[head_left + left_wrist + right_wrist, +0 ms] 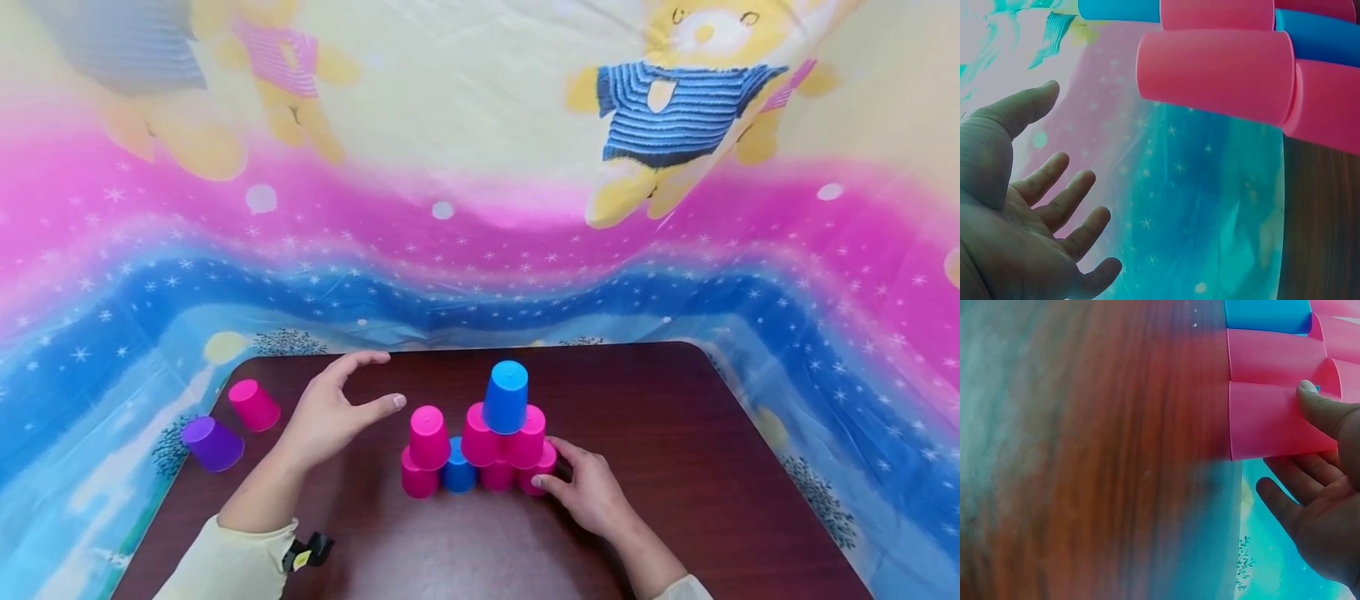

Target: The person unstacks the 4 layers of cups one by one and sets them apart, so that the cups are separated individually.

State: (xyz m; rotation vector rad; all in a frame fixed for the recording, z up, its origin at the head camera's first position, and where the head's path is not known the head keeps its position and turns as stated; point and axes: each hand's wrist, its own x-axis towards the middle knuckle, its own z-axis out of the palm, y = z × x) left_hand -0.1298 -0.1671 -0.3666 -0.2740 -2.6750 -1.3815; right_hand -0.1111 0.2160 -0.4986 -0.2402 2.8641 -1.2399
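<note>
Upside-down plastic cups form a stack in the middle of the table. In its bottom row a blue cup stands between pink ones. One pink cup sits on the row's left end, and a pair of pink cups sits further right with a blue cup on top. My right hand holds the rightmost bottom pink cup, thumb in front and fingers at its far side. Left of the stack, my left hand is raised, fingers spread and holding nothing; the left wrist view shows its palm.
A pink cup and a purple cup stand upside down near the left edge of the dark wooden table. A printed cloth with bears and stars hangs behind and around the table.
</note>
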